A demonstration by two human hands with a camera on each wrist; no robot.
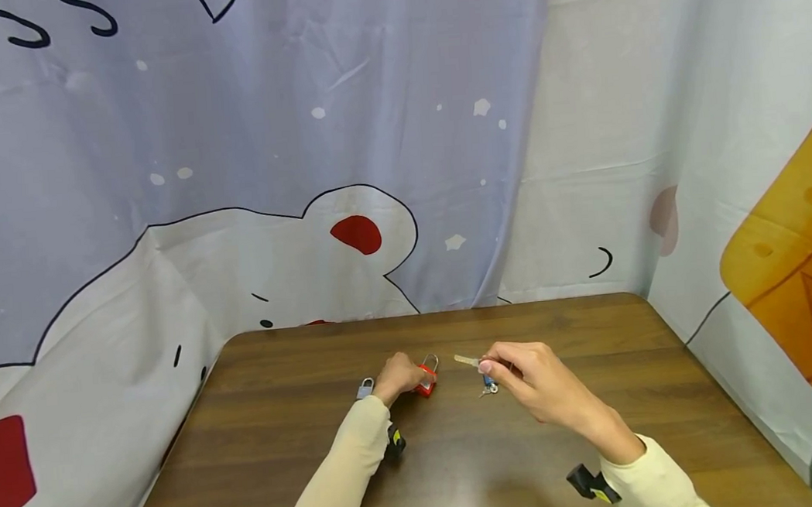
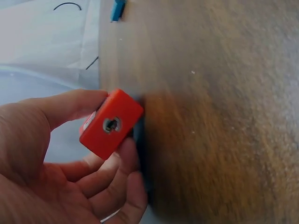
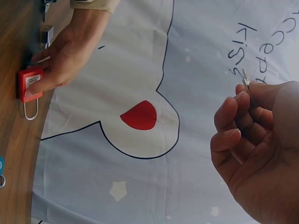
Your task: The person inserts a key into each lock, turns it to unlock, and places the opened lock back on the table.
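My left hand (image 1: pixel 398 376) holds a red padlock (image 1: pixel 426 384) between thumb and fingers, its shackle pointing away from me. In the left wrist view, the keyhole (image 2: pixel 111 124) shows in the padlock's red bottom face. A pale label (image 3: pixel 32 80) on its front appears in the right wrist view, partly behind the thumb. Across from it, my right hand (image 1: pixel 535 377) pinches a small metal key (image 1: pixel 466 360) between thumb and fingertips. The key's blade points left, toward the padlock; its head is hidden by the fingers.
A silver padlock (image 1: pixel 365 388) lies on the wooden table (image 1: pixel 307 461) just left of my left hand. Below the right fingers is a blue tag (image 1: pixel 487 380) with small keys on a ring. A printed curtain (image 1: pixel 442 158) hangs behind the table's back edge.
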